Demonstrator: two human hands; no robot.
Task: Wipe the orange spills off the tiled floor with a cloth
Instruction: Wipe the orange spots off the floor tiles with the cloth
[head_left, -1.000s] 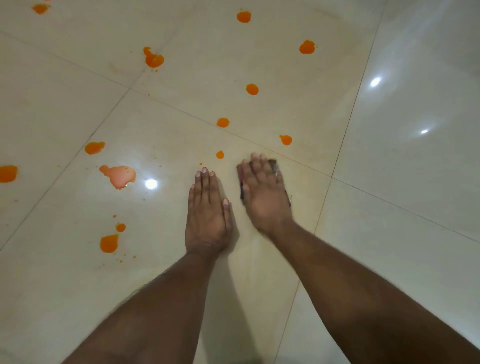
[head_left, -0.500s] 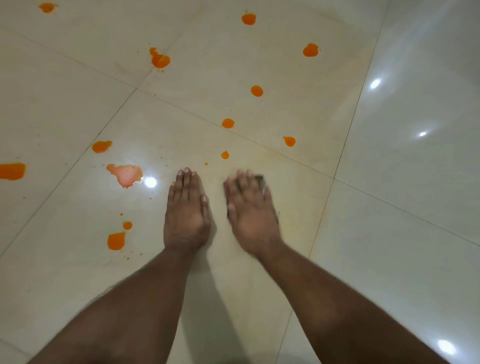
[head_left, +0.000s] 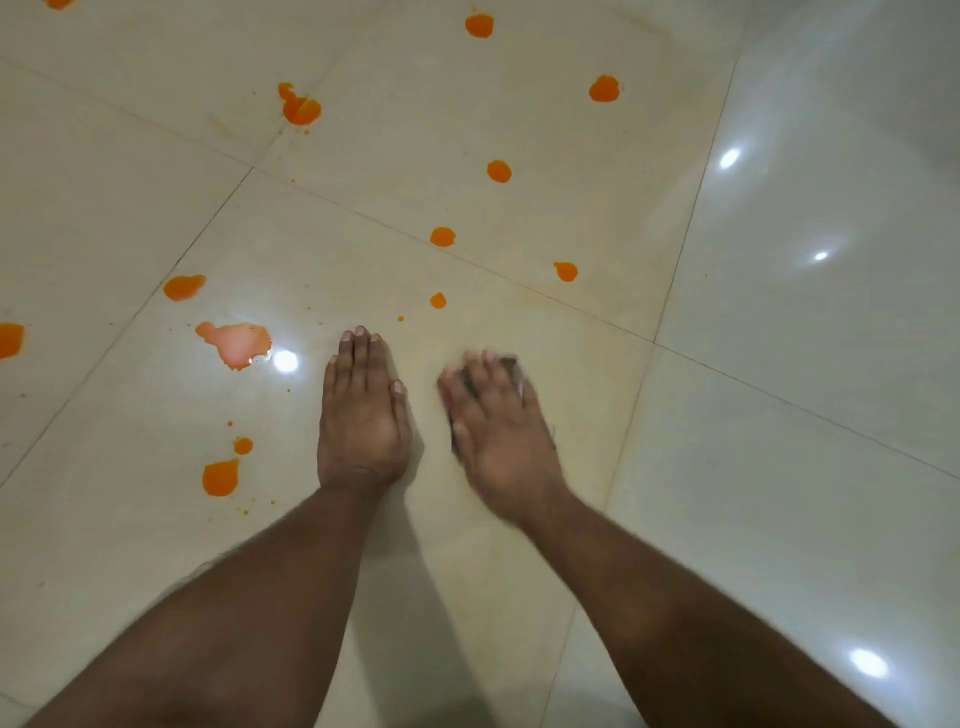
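Observation:
My right hand (head_left: 498, 426) lies flat, fingers straight, pressing a small dark cloth (head_left: 511, 366) onto the cream tiled floor (head_left: 753, 493); only the cloth's edges show around my fingers. My left hand (head_left: 361, 415) rests flat on the floor beside it, holding nothing. Several orange spills dot the tiles: a small drop (head_left: 438, 300) just ahead of my hands, a pale smeared puddle (head_left: 236, 343) to the left, a blob (head_left: 220, 478) at lower left, and others farther off, such as one (head_left: 498, 171) beyond the grout line.
Grout lines cross the floor ahead of my hands and to the right. Glossy tiles on the right (head_left: 821, 254) carry light reflections and no spills. More orange spots sit at the far left edge (head_left: 10, 340) and top (head_left: 479, 25).
My right hand with the cloth slid back towards me, then a little to the right. My left hand shifted left and stays flat on the floor.

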